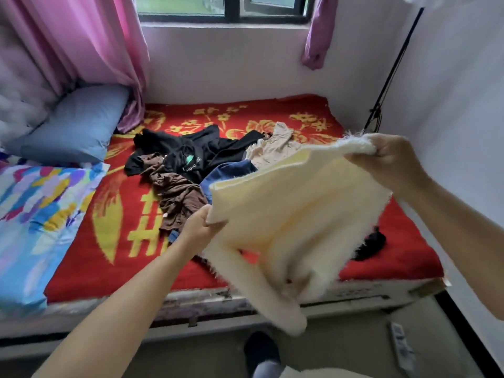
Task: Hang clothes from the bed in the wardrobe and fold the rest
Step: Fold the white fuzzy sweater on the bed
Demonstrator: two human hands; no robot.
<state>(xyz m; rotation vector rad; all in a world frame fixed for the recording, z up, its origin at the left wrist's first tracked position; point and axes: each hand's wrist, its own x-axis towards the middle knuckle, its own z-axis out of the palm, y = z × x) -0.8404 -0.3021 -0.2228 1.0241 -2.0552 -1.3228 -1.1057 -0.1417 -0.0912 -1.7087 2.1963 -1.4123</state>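
A fluffy cream sweater (294,219) hangs in the air over the bed's front edge. My left hand (200,227) grips its lower left edge, and my right hand (387,156) grips its upper right corner, higher and further right. A sleeve dangles below toward the floor. Behind the sweater a heap of clothes lies on the red blanket (114,255): a black top (188,151), a brown garment (174,192), a beige garment (275,148) and a blue one (231,173), partly hidden. A small black item (371,244) lies to the right.
A blue pillow (73,126) and a multicoloured quilt (35,219) fill the bed's left side. Pink curtains (90,42) hang at the back left under the window. White walls close in the back and right. A remote control (401,347) lies on the floor at right, near my foot (261,350).
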